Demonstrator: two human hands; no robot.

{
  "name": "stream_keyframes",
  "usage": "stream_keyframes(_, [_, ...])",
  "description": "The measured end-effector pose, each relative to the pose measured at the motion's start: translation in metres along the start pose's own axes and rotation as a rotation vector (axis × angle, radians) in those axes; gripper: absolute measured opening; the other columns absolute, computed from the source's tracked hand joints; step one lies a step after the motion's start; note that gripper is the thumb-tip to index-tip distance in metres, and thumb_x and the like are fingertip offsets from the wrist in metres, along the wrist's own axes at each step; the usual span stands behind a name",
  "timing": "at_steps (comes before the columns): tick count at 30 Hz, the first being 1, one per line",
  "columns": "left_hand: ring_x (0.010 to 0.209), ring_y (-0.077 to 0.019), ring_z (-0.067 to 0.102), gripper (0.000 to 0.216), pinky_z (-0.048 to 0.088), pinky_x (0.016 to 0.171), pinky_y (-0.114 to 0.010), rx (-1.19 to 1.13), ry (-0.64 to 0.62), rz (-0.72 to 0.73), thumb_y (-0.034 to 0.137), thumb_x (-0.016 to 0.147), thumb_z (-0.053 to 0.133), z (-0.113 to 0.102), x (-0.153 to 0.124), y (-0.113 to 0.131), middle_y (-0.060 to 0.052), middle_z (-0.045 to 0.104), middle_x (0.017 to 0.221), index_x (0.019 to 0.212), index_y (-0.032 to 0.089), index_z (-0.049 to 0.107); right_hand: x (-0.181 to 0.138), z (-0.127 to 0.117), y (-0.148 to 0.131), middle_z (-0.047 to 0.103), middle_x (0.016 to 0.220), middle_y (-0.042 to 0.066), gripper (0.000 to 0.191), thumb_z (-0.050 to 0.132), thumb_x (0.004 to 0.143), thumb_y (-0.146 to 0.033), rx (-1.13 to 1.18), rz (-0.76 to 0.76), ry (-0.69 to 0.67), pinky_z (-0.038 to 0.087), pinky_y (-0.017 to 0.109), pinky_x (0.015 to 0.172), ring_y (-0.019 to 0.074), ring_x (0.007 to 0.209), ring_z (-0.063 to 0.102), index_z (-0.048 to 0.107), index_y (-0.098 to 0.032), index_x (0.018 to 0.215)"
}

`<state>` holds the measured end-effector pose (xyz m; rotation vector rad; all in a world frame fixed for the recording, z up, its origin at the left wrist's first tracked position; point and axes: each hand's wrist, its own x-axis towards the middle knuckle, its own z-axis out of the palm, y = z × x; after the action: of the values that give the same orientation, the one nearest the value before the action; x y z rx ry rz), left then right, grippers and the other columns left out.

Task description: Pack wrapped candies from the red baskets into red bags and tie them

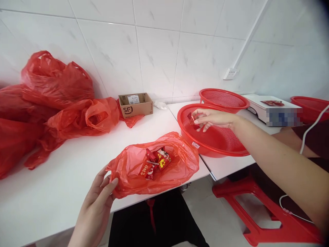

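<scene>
My left hand (pixel 100 195) is closed on the near left edge of a thin red plastic bag (pixel 128 168), thumb on top. The bag lies spread on the white table with its mouth open. Several small red and yellow snack packets (pixel 164 159) with printed characters are inside it. Over the front red plastic basket (pixel 205 149), my right hand (pixel 209 118) pinches a small shiny red packet (pixel 191 118) at its fingertips. The packet's print cannot be made out. The basket has perforated sides and stands beside the bag's right end.
Filled red plastic bags (pixel 59 82) are heaped on the left. A small cardboard box (pixel 137 108) stands near the wall. Behind the front basket is another red basket (pixel 223 99), then a white scale (pixel 272 103). A co-worker's arm (pixel 285 137) and a red stool (pixel 246 202) are at right.
</scene>
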<state>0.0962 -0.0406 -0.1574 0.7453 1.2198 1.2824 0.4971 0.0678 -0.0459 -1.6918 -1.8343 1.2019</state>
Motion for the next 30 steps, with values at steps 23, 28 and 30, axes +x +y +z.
stream_keyframes(23, [0.087,-0.0235,0.062,0.025,0.059,0.069,-0.031,-0.011,-0.045,-0.034,0.039,0.069,0.079,-0.028,0.004,0.035,-0.004,0.07,0.099,0.088,0.025,0.072,-0.078,0.079,0.018,0.064,0.127,0.015,0.058,0.057,0.084,-0.056,-0.84,0.011,0.301,0.054,0.044,0.081,0.0356,0.111,0.063,0.056,-0.022,0.13])
stream_keyframes(28, [0.075,-0.0217,0.064,0.026,0.061,0.065,-0.031,-0.014,0.024,-0.078,0.04,0.058,0.084,-0.018,0.01,0.036,0.001,0.072,0.088,0.074,0.026,0.07,-0.103,0.153,0.047,0.071,0.109,0.017,0.046,0.037,0.093,-0.019,-0.912,-0.152,0.52,0.056,0.045,0.067,0.0313,0.089,0.071,0.048,-0.018,0.137])
stream_keyframes(30, [0.073,-0.0187,0.063,0.023,0.06,0.063,-0.027,0.012,-0.008,-0.061,0.04,0.063,0.082,-0.012,0.008,0.04,0.002,0.071,0.088,0.076,0.026,0.07,-0.105,0.164,0.049,0.071,0.108,0.017,0.049,0.035,0.091,-0.013,-0.914,-0.176,0.521,0.057,0.045,0.065,0.0305,0.086,0.071,0.047,-0.017,0.138])
